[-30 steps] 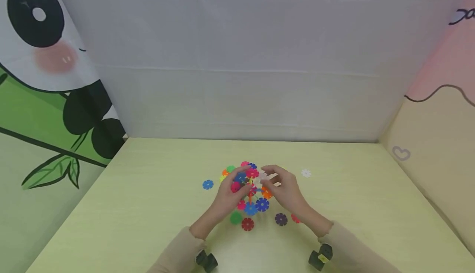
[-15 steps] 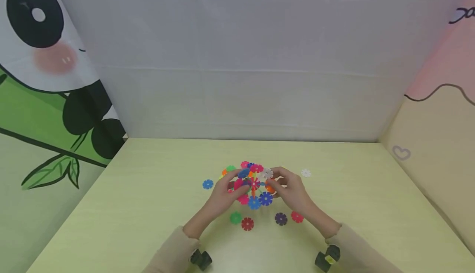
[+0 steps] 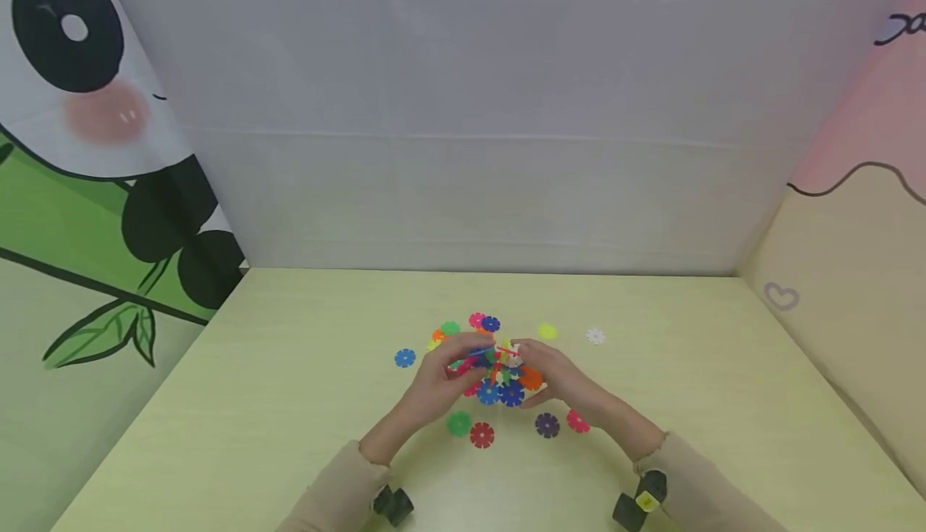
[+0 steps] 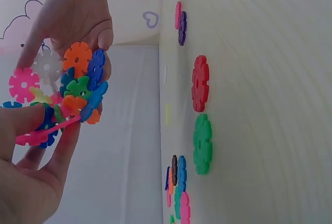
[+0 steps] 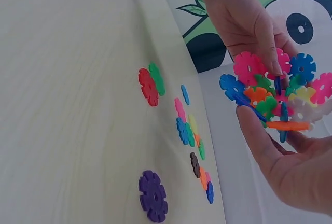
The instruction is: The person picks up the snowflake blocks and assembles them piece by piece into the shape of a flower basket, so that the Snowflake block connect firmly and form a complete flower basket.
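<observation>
A ball-like cluster of slotted snowflake discs point(image 3: 510, 393) in many colours is held above the table between both hands. My left hand point(image 3: 432, 386) pinches it from the left, with the thumb in front; the left wrist view shows the thumb over a dark blue disc near a pink disc point(image 4: 23, 85). My right hand point(image 3: 571, 383) curls round the right side, beside an orange disc point(image 3: 531, 378). In the right wrist view, its thumb lies by a blue disc point(image 5: 232, 86) and its fingers reach under the cluster. Some inner joints are hidden.
On the table point(image 3: 289, 403) lie loose discs: green point(image 3: 459, 423), red point(image 3: 481, 435), purple point(image 3: 546, 425) and pink point(image 3: 578, 420) in front, blue point(image 3: 404, 358) at left, yellow point(image 3: 547, 331) and white point(image 3: 596, 336) behind. Several more lie behind the left hand. A white backdrop point(image 3: 463, 130) stands behind.
The right hand has come in from beside the cluster to take its right side. The cluster has been turned, so different discs face forward. The loose discs on the table stay put.
</observation>
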### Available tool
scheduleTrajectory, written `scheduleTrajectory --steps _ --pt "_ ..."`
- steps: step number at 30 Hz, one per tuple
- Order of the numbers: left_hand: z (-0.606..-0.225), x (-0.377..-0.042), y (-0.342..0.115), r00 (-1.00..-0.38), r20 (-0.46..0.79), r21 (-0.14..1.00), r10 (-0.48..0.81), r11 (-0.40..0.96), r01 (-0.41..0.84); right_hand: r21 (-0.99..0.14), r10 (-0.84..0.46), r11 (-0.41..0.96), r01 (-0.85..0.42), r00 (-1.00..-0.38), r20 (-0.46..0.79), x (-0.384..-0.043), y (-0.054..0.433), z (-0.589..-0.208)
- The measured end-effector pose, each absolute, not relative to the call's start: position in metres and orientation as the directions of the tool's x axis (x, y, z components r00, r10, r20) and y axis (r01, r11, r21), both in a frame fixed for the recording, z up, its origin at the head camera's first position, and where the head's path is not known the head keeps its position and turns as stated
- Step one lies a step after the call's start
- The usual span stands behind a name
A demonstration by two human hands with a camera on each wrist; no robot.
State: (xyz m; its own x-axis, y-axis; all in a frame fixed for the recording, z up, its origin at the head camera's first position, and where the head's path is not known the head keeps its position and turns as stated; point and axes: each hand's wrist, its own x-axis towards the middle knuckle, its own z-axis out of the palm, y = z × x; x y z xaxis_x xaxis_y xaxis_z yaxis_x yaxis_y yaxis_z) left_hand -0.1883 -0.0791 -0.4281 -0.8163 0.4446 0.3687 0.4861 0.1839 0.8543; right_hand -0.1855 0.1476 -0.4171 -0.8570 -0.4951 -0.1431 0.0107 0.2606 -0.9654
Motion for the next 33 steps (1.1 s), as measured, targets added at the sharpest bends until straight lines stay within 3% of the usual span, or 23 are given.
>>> scheduleTrajectory --steps 12,22,33 --pt "-0.422 -0.187 -0.079 -0.899 0.131 0.945 0.418 0.22 0.24 -0.968 -0.518 0.21 -0.135 -0.855 0.007 -0.182 0.149 -0.423" --pt "-0.422 -0.182 -0.081 -0.901 0.016 0.953 0.433 0.267 0.146 -0.868 -0.454 0.356 -0.347 -0.876 0.164 -0.174 0.146 -0.425" --pt "-0.427 -0.178 -0.073 -0.933 0.021 0.952 0.359 0.279 0.129 -0.854 -0.423 0.356 -0.379 -0.88 0.214 -0.171 0.144 -0.427"
